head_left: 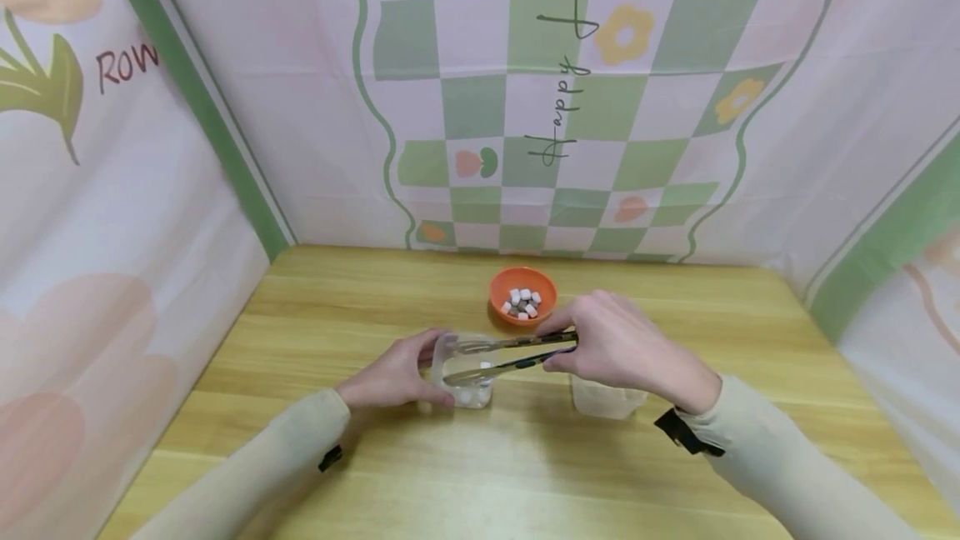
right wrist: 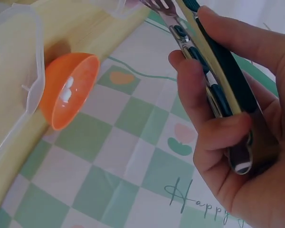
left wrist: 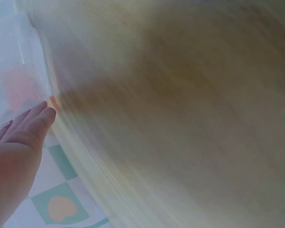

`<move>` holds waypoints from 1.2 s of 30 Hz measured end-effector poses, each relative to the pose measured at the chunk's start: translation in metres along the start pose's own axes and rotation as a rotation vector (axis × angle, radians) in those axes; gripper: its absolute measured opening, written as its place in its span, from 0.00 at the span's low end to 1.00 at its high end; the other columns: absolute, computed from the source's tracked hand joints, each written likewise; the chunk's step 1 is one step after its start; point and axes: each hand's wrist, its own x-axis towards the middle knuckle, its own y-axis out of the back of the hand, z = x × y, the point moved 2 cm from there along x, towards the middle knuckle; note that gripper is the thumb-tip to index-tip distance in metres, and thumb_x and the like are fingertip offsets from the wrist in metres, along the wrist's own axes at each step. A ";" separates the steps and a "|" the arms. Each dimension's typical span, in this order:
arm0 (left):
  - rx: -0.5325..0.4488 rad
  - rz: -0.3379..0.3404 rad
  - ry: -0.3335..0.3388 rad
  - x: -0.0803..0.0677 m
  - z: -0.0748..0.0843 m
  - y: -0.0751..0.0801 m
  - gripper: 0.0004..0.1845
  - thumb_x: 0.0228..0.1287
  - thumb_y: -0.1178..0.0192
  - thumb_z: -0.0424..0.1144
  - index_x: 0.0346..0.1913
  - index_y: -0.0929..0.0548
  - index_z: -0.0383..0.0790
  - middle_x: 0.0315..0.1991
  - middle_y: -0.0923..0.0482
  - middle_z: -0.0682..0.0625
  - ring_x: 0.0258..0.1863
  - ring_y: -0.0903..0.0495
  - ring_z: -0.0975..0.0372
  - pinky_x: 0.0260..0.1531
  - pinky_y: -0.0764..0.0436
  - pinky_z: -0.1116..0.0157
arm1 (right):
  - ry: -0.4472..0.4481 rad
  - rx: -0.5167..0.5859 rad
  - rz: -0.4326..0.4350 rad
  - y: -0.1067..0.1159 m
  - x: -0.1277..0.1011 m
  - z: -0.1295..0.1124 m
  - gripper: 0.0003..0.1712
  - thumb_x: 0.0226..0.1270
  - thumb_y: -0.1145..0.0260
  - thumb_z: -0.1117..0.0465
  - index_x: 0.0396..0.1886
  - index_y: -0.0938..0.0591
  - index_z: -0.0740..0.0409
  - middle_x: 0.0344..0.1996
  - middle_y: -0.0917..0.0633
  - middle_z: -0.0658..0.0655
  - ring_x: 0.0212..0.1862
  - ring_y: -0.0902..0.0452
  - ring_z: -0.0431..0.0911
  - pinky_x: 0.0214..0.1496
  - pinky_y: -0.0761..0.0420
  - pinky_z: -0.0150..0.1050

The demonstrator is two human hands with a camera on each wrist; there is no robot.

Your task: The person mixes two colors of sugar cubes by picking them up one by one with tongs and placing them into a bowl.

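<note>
Tongs held over a clear cup on the wooden table.

The tongs (head_left: 510, 354) lay in the right hand (head_left: 618, 347), whose fingers (right wrist: 204, 102) curled tight round the dark handles, the metal tips reaching into a clear plastic cup (head_left: 463, 373) that held a few white pieces. The left hand (head_left: 396, 373) steadied that cup, fingers wrapped against its side. A second clear cup (head_left: 606, 400) stood under the right hand. Behind them sat an orange bowl (head_left: 522, 296) of small white pieces, on the table (head_left: 525, 473).

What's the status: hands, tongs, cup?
Left hand holds the cup. Right hand grips tongs, tips over the cup. Orange bowl behind, apart. Nothing in the way.
</note>
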 end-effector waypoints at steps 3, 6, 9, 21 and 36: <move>0.004 0.002 0.007 0.000 0.000 0.000 0.51 0.53 0.16 0.37 0.78 0.33 0.41 0.71 0.25 0.48 0.71 0.27 0.53 0.73 0.30 0.53 | -0.011 -0.003 0.007 0.001 0.000 -0.001 0.14 0.52 0.15 0.55 0.41 0.05 0.43 0.32 0.10 0.39 0.18 0.38 0.36 0.19 0.38 0.35; 0.002 0.002 0.010 0.000 0.000 0.000 0.51 0.53 0.16 0.37 0.78 0.34 0.39 0.71 0.25 0.48 0.71 0.28 0.53 0.73 0.31 0.53 | -0.014 -0.006 0.012 0.003 0.002 -0.004 0.13 0.52 0.16 0.57 0.40 0.05 0.43 0.32 0.10 0.40 0.22 0.31 0.35 0.22 0.32 0.35; -0.003 0.001 0.011 0.000 0.000 -0.001 0.51 0.53 0.16 0.37 0.78 0.33 0.40 0.70 0.25 0.48 0.71 0.28 0.53 0.73 0.31 0.53 | -0.026 -0.002 0.004 0.005 0.004 -0.006 0.13 0.53 0.16 0.59 0.39 0.05 0.44 0.35 0.10 0.40 0.29 0.23 0.36 0.27 0.26 0.36; -0.002 -0.007 0.002 -0.001 0.001 0.001 0.52 0.54 0.17 0.37 0.80 0.35 0.38 0.73 0.27 0.44 0.72 0.29 0.51 0.74 0.32 0.51 | -0.018 -0.066 -0.100 0.011 0.018 -0.022 0.09 0.51 0.17 0.60 0.26 0.09 0.40 0.25 0.16 0.36 0.30 0.23 0.37 0.32 0.21 0.42; -0.022 -0.007 -0.025 0.000 -0.001 -0.003 0.51 0.52 0.16 0.38 0.77 0.33 0.37 0.70 0.24 0.45 0.69 0.26 0.52 0.71 0.28 0.50 | 0.013 -0.169 -0.223 -0.001 0.049 -0.041 0.18 0.43 0.18 0.64 0.13 0.18 0.39 0.16 0.22 0.38 0.25 0.26 0.41 0.26 0.22 0.43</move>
